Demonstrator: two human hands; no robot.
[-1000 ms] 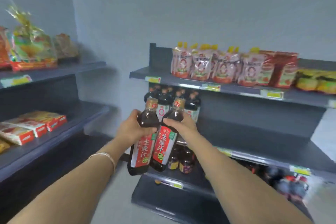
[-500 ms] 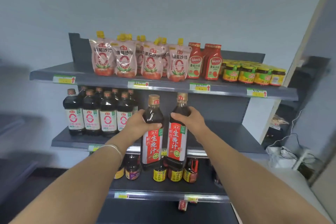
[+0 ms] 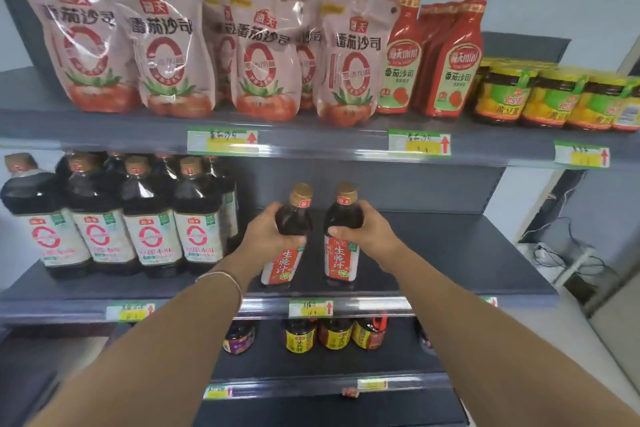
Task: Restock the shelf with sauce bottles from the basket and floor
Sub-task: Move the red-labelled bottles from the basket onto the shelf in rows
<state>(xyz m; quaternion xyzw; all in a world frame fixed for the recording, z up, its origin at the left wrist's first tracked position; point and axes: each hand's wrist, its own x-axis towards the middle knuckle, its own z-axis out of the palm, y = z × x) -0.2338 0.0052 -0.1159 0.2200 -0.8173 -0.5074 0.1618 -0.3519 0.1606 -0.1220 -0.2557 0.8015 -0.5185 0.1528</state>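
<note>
My left hand (image 3: 266, 236) grips the shoulder of a dark sauce bottle (image 3: 282, 265) with a red label and gold cap. My right hand (image 3: 363, 232) grips a second, matching sauce bottle (image 3: 341, 262). Both bottles stand close together on the grey middle shelf (image 3: 450, 253), near its front edge; the left one leans slightly. To their left stands a row of larger dark bottles with white labels (image 3: 145, 218). The basket and the floor are out of view.
The top shelf holds tomato sauce pouches (image 3: 166, 45), red ketchup bottles (image 3: 450, 55) and yellow-green jars (image 3: 554, 97). Small jars (image 3: 332, 333) sit on the lower shelf. The right part of the middle shelf is bare. Cables and a white object (image 3: 561, 253) lie at the right.
The view has moved closer to the shelf. Both hands carried the two bottles forward and down from mid-air onto the middle shelf, right of the large bottles.
</note>
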